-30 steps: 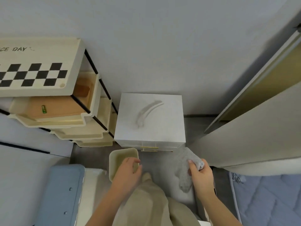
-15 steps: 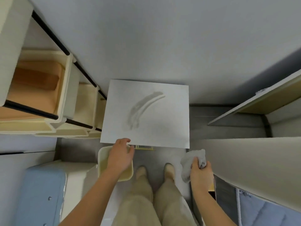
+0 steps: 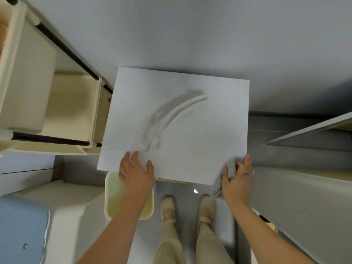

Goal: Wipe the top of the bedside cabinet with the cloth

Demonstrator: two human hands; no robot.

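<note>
The white bedside cabinet point(image 3: 209, 141) stands against the wall, seen from straight above. A grey curved smear point(image 3: 167, 115) crosses the middle of its top. My left hand point(image 3: 136, 173) lies flat with spread fingers on the top's front left edge. My right hand point(image 3: 237, 180) grips a bunched grey cloth point(image 3: 229, 169) at the front right corner of the cabinet; part of the cloth hangs below the hand.
A cream bin point(image 3: 114, 199) stands on the floor under my left forearm. A cream shelf unit point(image 3: 57, 111) with black rails is to the left, a blue-and-white box point(image 3: 28, 225) at lower left. A grey door or panel point(image 3: 304, 197) is on the right. My feet point(image 3: 186, 210) stand before the cabinet.
I have stepped closer and the view looks straight down. My left hand moved from the bin up onto the cabinet's front edge. My right hand raised the cloth to the front right corner.
</note>
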